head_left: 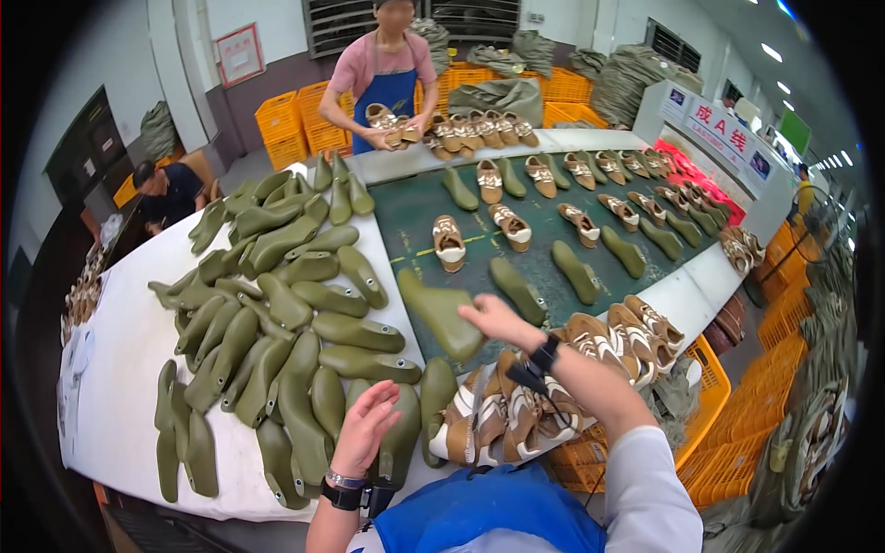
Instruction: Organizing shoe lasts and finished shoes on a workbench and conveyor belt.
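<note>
At twelve o'clock we note a barred window (479, 18); between ten and eleven, a red-framed notice (240, 55) on the wall; between eleven and twelve, a co-worker (383, 97) in a pink shirt and blue apron. Between one and two we find a grey-green cloth bundle (622, 85); at two, ceiling lights (772, 52); at three, a fan (817, 230); at four, stacked orange crates (761, 405).

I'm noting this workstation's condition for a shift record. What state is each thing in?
Right hand: closed on a green last.
Held green last: raised, tilted.
Left hand: open, empty.
Lasts on the white table: heaped loosely.
Shoes on the green surface: upright, in rows among lasts.
Co-worker's shoes: held in both hands.
Ceiling lights: lit.
</note>
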Tool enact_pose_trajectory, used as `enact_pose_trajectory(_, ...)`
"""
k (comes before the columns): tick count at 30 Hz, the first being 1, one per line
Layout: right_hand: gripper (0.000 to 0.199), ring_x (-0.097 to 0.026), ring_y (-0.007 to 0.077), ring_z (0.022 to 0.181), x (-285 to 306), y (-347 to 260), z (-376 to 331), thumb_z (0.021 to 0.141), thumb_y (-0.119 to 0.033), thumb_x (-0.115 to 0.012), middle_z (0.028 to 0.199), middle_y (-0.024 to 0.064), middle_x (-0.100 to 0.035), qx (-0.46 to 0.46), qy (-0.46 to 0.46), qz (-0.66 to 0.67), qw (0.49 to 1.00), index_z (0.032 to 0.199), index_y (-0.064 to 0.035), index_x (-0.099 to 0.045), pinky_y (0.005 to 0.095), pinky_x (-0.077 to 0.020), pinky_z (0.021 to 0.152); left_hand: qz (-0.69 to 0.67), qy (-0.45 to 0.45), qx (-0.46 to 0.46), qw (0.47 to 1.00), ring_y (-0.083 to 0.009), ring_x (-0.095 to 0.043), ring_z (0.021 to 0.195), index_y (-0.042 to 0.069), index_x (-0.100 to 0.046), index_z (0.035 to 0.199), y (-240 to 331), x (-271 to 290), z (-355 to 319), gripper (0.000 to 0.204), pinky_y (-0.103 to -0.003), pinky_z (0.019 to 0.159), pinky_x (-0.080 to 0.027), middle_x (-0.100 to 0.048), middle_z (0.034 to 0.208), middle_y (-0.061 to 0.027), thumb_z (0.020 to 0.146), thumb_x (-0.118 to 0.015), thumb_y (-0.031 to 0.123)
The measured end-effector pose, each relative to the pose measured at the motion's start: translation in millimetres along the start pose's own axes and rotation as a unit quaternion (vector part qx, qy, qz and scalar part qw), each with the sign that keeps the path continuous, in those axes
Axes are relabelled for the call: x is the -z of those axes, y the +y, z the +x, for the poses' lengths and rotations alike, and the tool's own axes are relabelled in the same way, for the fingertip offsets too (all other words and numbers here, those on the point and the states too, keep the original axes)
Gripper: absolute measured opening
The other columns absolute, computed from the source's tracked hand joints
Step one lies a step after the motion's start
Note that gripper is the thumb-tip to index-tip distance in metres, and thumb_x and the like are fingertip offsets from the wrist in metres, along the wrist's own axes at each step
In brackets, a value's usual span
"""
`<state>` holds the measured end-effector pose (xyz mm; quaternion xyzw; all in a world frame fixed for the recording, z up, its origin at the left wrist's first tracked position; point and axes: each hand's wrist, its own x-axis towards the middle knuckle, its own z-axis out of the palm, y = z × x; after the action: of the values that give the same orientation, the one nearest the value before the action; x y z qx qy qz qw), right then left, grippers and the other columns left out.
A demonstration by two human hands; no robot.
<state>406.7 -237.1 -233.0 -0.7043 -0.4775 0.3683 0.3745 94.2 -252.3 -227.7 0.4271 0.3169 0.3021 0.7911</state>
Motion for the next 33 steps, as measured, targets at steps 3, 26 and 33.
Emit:
enact_pose_trajectory(3,0.047,-0.062,0.0378,0.084,-23,24,70,0.082,-0.038,-0.057,0.089,0.0263,-0.062,0.040,0.095,-0.282,0.954,0.095,0.0067,-0.056,0.0444,-0.0492,0.076,-0.020,0.035,-0.010,0.999,-0.0203,-0.046,0.116,0.006,-0.047,0.124,12,22,-3,0.038,-0.035,0.094,-0.040,-0.051,0.122,-0.0090,0.087,-0.054,0.009)
enact_pose_trajectory(26,0.074,-0.022,0.0315,0.133,-121,-50,226,0.083,-0.067,-0.041,0.140,0.0164,-0.032,-0.140,-0.343,0.360,0.856,0.140,-0.0227,-0.027,0.0577,-0.0195,0.103,0.234,0.094,0.019,0.967,-0.0237,-0.046,0.114,0.006,-0.037,0.135,131,220,266,0.078,-0.036,0.094,-0.037,-0.046,0.130,-0.0138,0.083,-0.045,0.063)
enact_pose_trajectory(33,0.079,-0.036,0.0361,0.122,-148,-106,253,0.082,-0.068,-0.041,0.142,0.0108,-0.029,0.000,-0.418,0.276,0.866,0.140,-0.0159,-0.024,0.0550,-0.0315,0.096,0.122,0.122,0.113,0.978,-0.0398,0.001,0.135,0.024,-0.010,0.145,136,198,199,0.096,-0.067,0.097,-0.017,0.006,0.150,-0.0111,0.072,-0.041,0.078)
